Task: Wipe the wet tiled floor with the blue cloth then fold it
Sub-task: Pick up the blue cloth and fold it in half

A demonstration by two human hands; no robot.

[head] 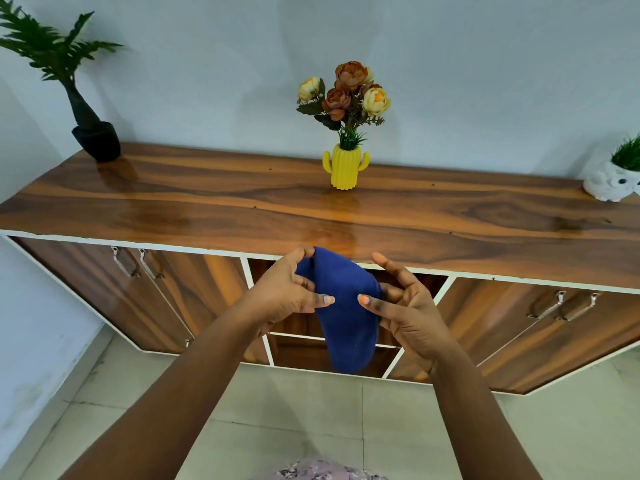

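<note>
One folded blue cloth (346,306) and two bare hands (284,289). Three potted plants stand on one glossy wooden table (207,199): a black-potted palm (83,109), a yellow cactus-shaped vase (344,168), a white owl-shaped pot (611,181).

pale wall (485,64), glossy wooden sideboard (207,202), tiled floor (294,403)

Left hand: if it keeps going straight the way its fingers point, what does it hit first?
The left hand points rightward, fingers already gripping the blue cloth. Past the cloth, the right hand would likely come next, though depth is unclear.

Both arms reach forward. The left hand (284,292) pinches the blue cloth (346,313) at its top; the right hand (405,306), fingers spread, grips its opposite side.
</note>
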